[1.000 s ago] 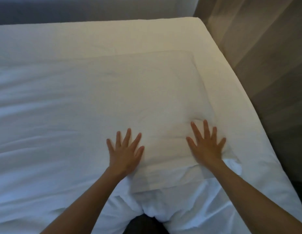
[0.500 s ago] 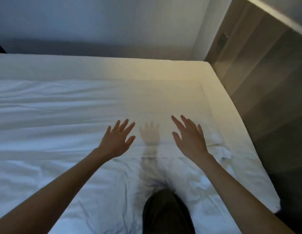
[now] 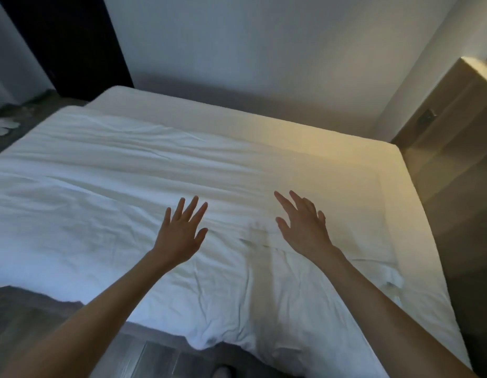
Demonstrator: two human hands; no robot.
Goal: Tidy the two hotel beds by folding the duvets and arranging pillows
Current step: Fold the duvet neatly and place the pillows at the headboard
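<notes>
Head camera view, looking down across a hotel bed (image 3: pixel 277 126) from its side. A white duvet (image 3: pixel 100 192) is spread flat over most of the bed, with long soft creases running left to right. Its near edge is rumpled and hangs over the side of the bed toward the grey wood-look floor (image 3: pixel 32 317). A strip of smooth white sheet shows along the far side and the right end of the bed, beyond the duvet's edge.

Two bare forearms reach in from the bottom of the frame. The left hand (image 3: pixel 179 236) is open, palm down, fingers straight and spread, over the middle of the duvet and holding nothing. The right hand (image 3: pixel 305 227) is also open and empty, fingers extended and slightly tilted, near the duvet's right part. A faint hand shadow (image 3: pixel 257 230) falls on the fabric between the two hands, so the right hand appears lifted off the cloth; whether the left touches it cannot be told.

A brown wooden panel (image 3: pixel 449 159) stands at the right end of the bed, carrying a small switch plate (image 3: pixel 427 118). A pale wall (image 3: pixel 264 50) runs behind. White slippers (image 3: pixel 4 126) lie on the floor at far left
</notes>
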